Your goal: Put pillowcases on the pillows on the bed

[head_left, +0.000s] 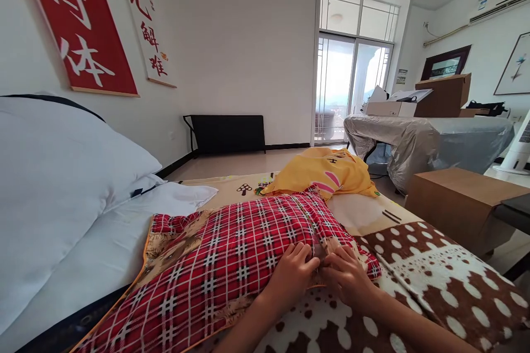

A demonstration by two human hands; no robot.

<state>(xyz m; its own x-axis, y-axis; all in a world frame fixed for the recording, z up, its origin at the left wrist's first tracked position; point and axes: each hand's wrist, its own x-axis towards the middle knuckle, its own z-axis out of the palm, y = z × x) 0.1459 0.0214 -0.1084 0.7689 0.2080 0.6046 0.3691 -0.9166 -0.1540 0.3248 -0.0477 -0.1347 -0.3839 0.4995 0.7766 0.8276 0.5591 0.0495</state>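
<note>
A stuffed pillow in a red plaid pillowcase (244,242), with brown printed patches and orange edging, lies across the bed in front of me. My left hand (292,270) is closed on the pillowcase near its right end, fingers curled over the fabric. Close beside it, my right hand (345,273) grips the same end, where the cloth is gathered in folds. The two hands nearly touch at the fingertips. Whatever small part of the case sits between them is hidden by the fingers.
A brown dotted blanket (455,281) covers the bed's near right side. Beyond the pillow lies a crumpled yellow cloth (327,171). White bedding (62,176) is piled at left. A cardboard box (464,204) and a plastic-covered table (414,138) stand at right.
</note>
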